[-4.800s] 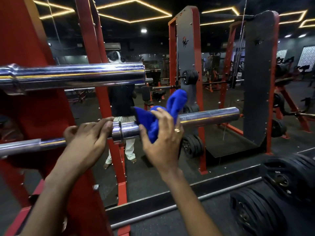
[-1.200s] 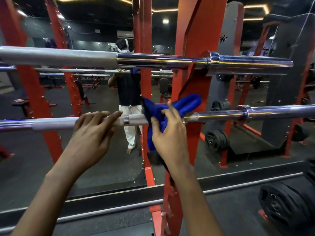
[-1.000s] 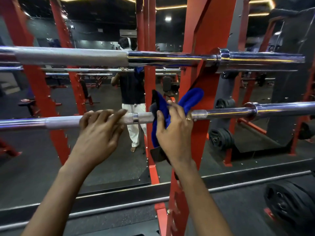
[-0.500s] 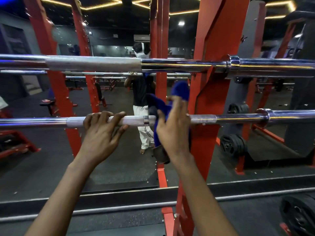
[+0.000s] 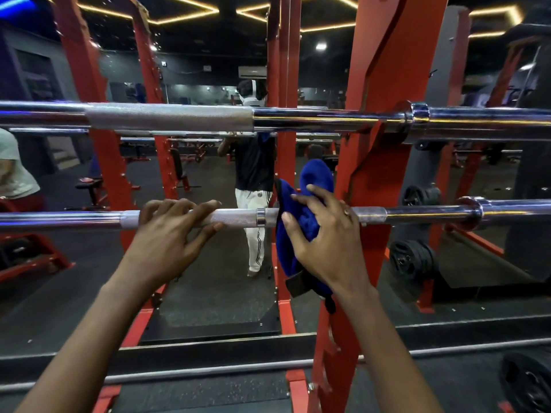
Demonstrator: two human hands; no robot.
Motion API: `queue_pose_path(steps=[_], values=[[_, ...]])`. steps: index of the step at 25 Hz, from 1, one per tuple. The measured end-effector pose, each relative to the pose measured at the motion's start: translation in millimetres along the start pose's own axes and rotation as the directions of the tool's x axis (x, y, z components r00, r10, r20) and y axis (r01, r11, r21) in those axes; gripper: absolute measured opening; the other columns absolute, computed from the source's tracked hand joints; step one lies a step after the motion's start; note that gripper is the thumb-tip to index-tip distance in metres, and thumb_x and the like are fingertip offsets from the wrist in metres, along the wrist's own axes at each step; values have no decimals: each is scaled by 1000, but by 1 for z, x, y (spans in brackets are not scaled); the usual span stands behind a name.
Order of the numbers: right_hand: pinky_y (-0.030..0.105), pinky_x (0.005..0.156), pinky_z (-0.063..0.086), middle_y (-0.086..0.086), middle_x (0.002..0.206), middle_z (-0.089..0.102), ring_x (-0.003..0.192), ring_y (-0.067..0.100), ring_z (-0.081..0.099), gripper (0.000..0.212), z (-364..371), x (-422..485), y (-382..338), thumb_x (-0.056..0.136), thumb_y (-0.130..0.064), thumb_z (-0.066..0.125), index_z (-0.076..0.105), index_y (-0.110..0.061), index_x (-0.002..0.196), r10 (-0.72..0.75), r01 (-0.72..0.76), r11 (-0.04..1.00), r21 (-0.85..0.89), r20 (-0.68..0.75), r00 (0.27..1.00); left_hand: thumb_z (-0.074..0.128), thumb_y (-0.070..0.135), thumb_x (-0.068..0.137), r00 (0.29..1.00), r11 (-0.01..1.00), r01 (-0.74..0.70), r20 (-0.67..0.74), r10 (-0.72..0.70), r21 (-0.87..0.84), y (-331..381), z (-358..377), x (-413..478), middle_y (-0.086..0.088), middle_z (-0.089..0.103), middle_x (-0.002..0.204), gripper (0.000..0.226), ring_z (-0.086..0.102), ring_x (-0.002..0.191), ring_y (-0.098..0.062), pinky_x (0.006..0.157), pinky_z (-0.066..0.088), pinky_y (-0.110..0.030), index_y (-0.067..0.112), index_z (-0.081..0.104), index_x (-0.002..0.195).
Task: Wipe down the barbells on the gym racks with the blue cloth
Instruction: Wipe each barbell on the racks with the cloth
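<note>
Your left hand (image 5: 176, 231) hooks its fingers over the knurled part of the lower barbell (image 5: 238, 217). Just right of it, your right hand (image 5: 328, 236) grips the blue cloth (image 5: 301, 222), bunched round that bar beside the red rack post (image 5: 372, 174). I judge you mid-wipe, with the upper barbell (image 5: 170, 117) likely left to do. Both bars' ends run out of frame, and the shine doesn't tell wiped from unwiped.

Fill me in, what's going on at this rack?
A person is wiping the lower barbell on the red rack. The right hand grips the blue cloth, bunched around the bar just right of a metal ring on the shaft. The left hand holds the knurled stretch to the left, fingers curled over the top. The upper barbell sits racked above with no hand on it.
</note>
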State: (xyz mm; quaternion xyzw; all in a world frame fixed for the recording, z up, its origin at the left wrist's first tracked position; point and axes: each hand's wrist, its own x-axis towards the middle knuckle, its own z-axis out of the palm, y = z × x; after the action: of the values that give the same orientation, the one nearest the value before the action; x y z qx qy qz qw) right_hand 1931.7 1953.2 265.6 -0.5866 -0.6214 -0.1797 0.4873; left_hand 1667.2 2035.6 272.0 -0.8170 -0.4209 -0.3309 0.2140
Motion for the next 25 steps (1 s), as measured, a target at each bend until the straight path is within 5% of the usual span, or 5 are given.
queue_pose_path(steps=[4, 9, 16, 21, 25], values=[[41, 116, 36, -6, 146, 54, 136, 19, 49, 45, 11, -4, -4, 89, -41, 63, 63, -24, 130, -53, 52, 998, -42, -14, 998, 40, 64, 94, 999, 999, -47, -28, 47, 5, -8, -4, 5, -4, 74, 110, 58, 64, 119, -27, 107, 34, -46, 29, 67, 130], [35, 96, 48, -10, 125, 64, 112, 13, 61, 35, 26, 17, -25, 85, -36, 66, 64, -22, 117, -190, 189, 982, 25, 37, 981, 44, 61, 94, 988, 998, -67, -138, 68, 16, -5, 2, 5, -5, 69, 85, 57, 67, 84, -34, 91, 42, -49, 18, 75, 117], [-3, 74, 33, -13, 104, 42, 86, -4, 41, 40, 28, 22, -19, 77, -42, 72, 49, -19, 100, 87, -55, 986, 154, -204, 975, 48, 59, 98, 973, 997, -63, -217, 73, 52, -12, 14, 1, -4, 66, 86, 50, 63, 84, -34, 82, 43, -47, 23, 74, 120], [32, 93, 52, -2, 114, 53, 106, 14, 58, 39, 49, -3, -43, 84, -44, 76, 66, -15, 109, -3, 29, 995, 96, -257, 967, 47, 61, 98, 980, 996, -72, -180, 81, 56, -11, 12, 1, -6, 67, 88, 50, 64, 85, -34, 83, 43, -45, 24, 72, 120], [46, 117, 38, -1, 143, 54, 136, 20, 49, 57, 50, -24, -38, 90, -47, 71, 61, -18, 139, -191, 184, 979, -83, -81, 978, 48, 60, 96, 992, 998, -68, -105, 68, -1, -11, 2, 2, -9, 70, 93, 50, 66, 89, -36, 84, 45, -45, 24, 72, 122]])
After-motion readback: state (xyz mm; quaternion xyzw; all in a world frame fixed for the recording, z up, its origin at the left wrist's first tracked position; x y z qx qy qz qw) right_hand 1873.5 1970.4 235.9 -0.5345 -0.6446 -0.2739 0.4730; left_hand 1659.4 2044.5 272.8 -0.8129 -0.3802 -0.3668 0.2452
